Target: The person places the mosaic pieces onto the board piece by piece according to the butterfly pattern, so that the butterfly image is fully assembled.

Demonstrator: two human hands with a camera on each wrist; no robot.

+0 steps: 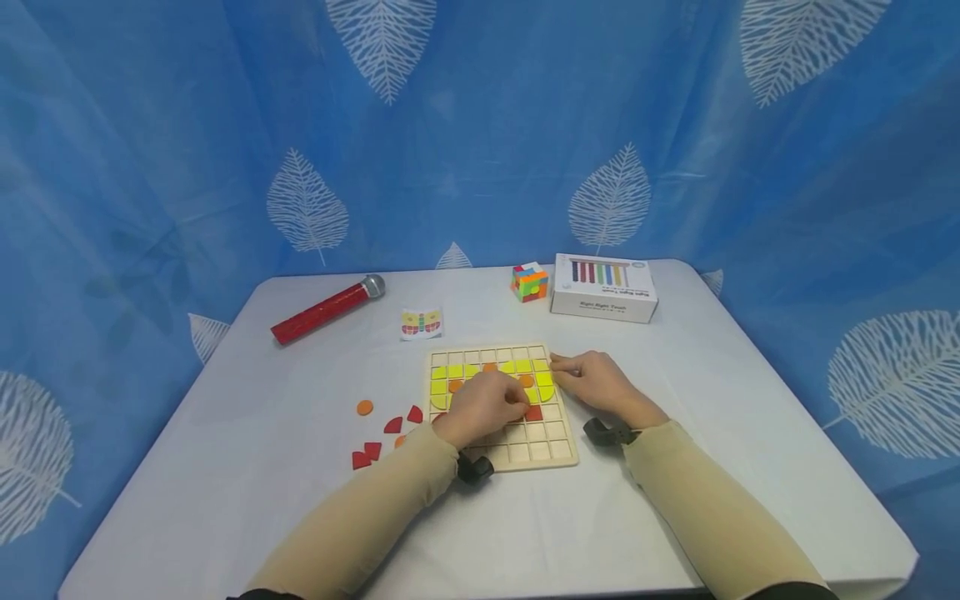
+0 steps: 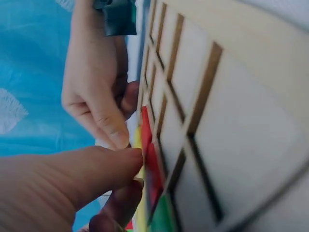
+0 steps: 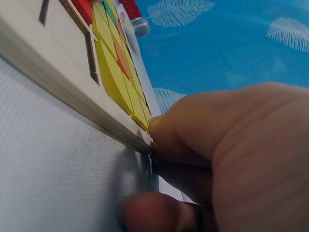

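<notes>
A wooden grid board (image 1: 519, 454) lies on the table with yellow, orange and red tiles set in its cells. My left hand (image 1: 483, 406) is over the middle of the board. Its thumb and forefinger pinch a red tile (image 2: 153, 169) at its cell and partly hide it. Beside that tile are another red tile (image 1: 533, 412) and a green tile (image 2: 161, 215). At the board's upper right edge, my right hand (image 1: 596, 382) grips the rim, its thumb on top by the yellow tiles (image 3: 113, 72).
Loose red tiles (image 1: 372, 451) and an orange disc (image 1: 364, 407) lie left of the board. Behind are a pattern card (image 1: 422, 324), a red microphone (image 1: 322, 312), a puzzle cube (image 1: 530, 282) and a white box (image 1: 604, 289).
</notes>
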